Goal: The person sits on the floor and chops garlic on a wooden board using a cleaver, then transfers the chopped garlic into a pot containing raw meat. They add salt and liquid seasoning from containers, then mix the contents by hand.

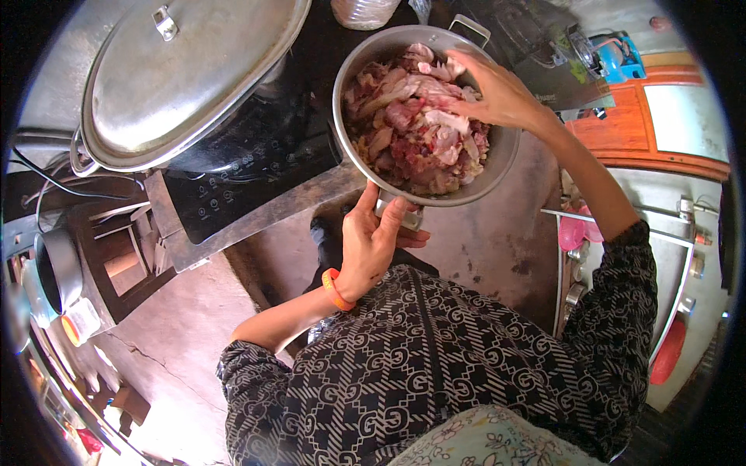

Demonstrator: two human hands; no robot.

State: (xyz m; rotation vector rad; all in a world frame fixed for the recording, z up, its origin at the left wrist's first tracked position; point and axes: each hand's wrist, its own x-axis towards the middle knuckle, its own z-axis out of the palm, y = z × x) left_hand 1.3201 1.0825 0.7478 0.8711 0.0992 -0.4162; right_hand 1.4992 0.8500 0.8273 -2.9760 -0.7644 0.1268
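A grey metal pot (505, 159) is full of raw cut meat (404, 116), pink and dark red pieces with pale skin and yellowish bits among them. My left hand (371, 245), with an orange band on its wrist, grips the pot's near handle (409, 217), thumb on top. Over the right part of the meat is my right hand (497, 92), its fingers and thumb spread apart and their tips at the pieces. No piece is plainly gripped in it. The far handle (471, 29) of the pot is free.
To the left a large lidded pot (186, 78) stands on a black cooktop (225, 194) with a worn edge. A wooden stool-like frame (128, 256), an empty dark pot (58, 268) and cables are farther left. At right are a metal rack (660, 241) and an orange wooden cabinet (622, 128).
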